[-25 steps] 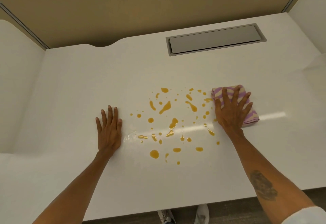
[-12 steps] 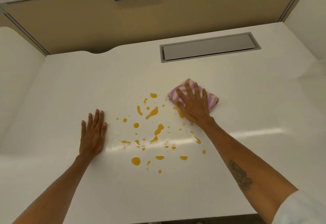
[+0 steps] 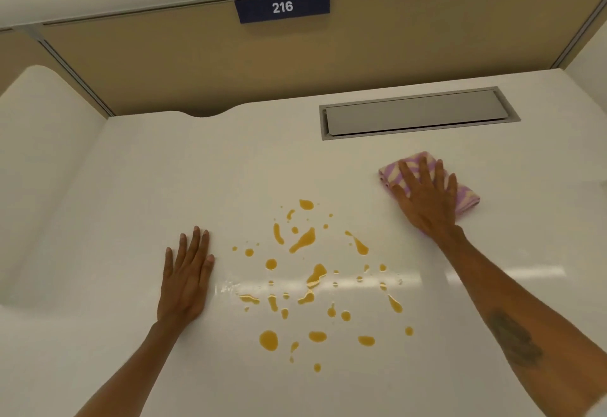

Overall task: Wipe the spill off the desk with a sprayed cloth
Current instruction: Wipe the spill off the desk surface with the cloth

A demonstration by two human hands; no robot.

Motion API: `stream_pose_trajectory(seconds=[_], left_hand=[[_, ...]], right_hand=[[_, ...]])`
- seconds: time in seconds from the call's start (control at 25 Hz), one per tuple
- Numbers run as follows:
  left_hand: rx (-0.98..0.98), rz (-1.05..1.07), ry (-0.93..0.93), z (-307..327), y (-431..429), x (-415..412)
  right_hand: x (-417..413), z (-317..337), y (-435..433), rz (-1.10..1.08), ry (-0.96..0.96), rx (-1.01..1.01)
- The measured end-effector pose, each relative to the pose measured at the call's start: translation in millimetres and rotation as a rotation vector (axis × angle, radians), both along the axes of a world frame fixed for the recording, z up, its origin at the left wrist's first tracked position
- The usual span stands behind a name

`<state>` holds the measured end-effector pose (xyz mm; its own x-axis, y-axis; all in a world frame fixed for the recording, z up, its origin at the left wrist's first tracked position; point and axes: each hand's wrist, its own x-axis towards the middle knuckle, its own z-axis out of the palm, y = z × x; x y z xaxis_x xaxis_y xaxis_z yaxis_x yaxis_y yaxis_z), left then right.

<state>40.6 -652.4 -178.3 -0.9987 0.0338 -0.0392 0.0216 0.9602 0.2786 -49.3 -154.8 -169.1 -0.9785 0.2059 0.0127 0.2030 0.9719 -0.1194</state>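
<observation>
On the desk | our right hand flat, pressing cloth | left hand flat, empty | risk: broad sweep smears spill

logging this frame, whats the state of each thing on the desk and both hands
orange liquid spill: scattered droplets, unwiped
pink striped folded cloth: flat under right hand
right hand: spread, pressing cloth
left hand: flat on desk
grey metal cable hatch: closed
white desk: wet
</observation>
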Motion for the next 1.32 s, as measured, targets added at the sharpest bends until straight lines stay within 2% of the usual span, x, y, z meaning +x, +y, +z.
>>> stream_pose_trajectory(seconds=[0.2, 0.28, 0.4, 0.52, 0.68, 0.84, 0.92, 1.04, 1.16, 1.32], left_hand=[[0.004, -0.003, 0.001, -1.5, -3.9, -5.4], [0.013, -0.01, 0.002, -0.9, -5.6, -5.9], [0.014, -0.023, -0.012, -1.1, -0.7, -1.9], [0.011, -0.014, -0.002, 1.7, 0.9, 1.9], [0.016, -0.011, 0.008, 3.7, 0.6, -1.0], [0.014, -0.001, 0.011, 3.1, 0.0, -2.8], [0.017, -0.007, 0.015, 2.9, -2.5, -3.2], [0.021, -0.022, 0.02, 2.1, -5.5, -2.8], [0.01, -0.03, 0.02, 1.8, -5.5, -2.2], [0.007, -0.024, 0.025, 3.1, -0.5, -1.6]], right_hand=[[-67.6, 3.9, -98.6, 0.143, -0.007, -0.075], [-55.0, 0.4, -118.9, 0.278, -0.023, -0.031], [1.9, -4.9, -93.0, 0.383, -0.021, 0.043], [33.8, -2.3, -48.3, 0.309, -0.044, 0.041], [-32.0, 10.6, -40.2, 0.087, -0.042, -0.003], [-89.9, 11.6, -136.8, 0.139, -0.026, -0.11], [-76.8, 7.0, -205.2, 0.25, -0.024, -0.137], [-12.5, 2.6, -275.1, 0.471, -0.034, -0.126], [41.8, -3.0, -249.1, 0.565, 0.002, -0.086], [31.0, 4.3, -168.2, 0.378, -0.002, -0.01]])
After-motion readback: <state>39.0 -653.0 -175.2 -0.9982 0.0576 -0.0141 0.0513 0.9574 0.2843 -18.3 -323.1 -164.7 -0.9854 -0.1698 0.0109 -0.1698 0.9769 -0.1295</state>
